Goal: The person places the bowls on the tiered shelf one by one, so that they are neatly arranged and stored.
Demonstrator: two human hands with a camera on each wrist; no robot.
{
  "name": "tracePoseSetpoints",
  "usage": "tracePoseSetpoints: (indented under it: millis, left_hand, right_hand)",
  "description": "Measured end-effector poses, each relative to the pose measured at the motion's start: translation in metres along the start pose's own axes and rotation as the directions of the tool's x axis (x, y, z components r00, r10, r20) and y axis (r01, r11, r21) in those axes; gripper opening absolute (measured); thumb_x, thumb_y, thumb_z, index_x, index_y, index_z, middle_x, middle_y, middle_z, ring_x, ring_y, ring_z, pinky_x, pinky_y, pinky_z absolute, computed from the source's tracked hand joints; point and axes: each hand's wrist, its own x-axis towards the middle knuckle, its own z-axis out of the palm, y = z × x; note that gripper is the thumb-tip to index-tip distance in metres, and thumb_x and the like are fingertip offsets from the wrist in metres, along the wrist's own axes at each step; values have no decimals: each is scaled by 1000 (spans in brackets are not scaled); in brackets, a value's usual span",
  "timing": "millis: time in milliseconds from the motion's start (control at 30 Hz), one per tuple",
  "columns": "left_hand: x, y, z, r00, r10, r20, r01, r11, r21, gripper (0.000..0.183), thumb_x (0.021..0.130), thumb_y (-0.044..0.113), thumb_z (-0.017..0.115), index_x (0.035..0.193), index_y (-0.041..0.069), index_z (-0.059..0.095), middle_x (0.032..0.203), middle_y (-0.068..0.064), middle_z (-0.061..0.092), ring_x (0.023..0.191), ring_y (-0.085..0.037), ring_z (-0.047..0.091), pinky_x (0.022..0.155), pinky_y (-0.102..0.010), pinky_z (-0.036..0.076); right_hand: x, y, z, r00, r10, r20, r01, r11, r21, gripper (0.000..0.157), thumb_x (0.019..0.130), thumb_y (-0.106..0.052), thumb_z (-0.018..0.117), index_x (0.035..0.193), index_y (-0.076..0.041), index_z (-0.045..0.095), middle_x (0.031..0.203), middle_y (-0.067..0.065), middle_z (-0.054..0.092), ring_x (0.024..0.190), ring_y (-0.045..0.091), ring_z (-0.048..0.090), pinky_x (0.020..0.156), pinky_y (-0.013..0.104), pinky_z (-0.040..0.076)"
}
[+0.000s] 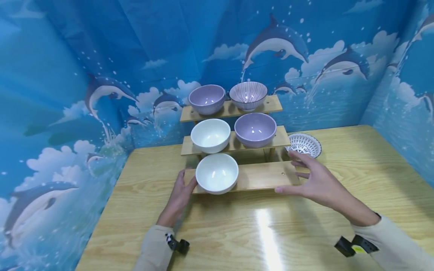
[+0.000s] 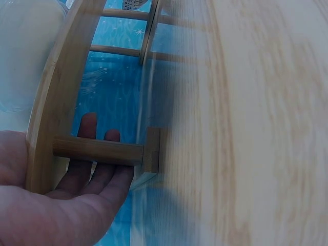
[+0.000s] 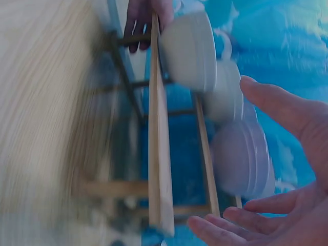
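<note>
A three-tier wooden rack (image 1: 259, 176) stands on the table. At the left end of its lowest board, my left hand (image 1: 179, 197) grips the edge. The left wrist view shows its thumb above the board and the fingers (image 2: 110, 182) curled under, by a round crossbar. Spread apart, my right hand (image 1: 315, 182) hovers by that board's right end with nothing in it. A white bowl (image 1: 217, 174) sits on the lowest board's left part. On the middle board are another white bowl (image 1: 211, 136) and a purple bowl (image 1: 255, 130). The top board carries a purple bowl (image 1: 207, 99) and a striped bowl (image 1: 248, 96).
A black-and-white patterned bowl (image 1: 305, 145) rests on the wooden table (image 1: 234, 229) behind my right hand, right of the rack. Blue dolphin-printed curtains (image 1: 203, 41) enclose the back and sides.
</note>
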Motion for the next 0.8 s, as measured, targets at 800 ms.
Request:
tracePoseSetpoints:
  millis: [800]
  left_hand:
    - [1,0,0,1000,-25,11,25,1000,-4,106,80,77,65,158,16,26,169,-8,14,155,-32,4,120,-65,2]
  right_hand:
    - [7,66,-45,966,231,-117,-242,966,-92,121,83,-50,81,159,6,5,160,37,16,134,62,33,97,69,45]
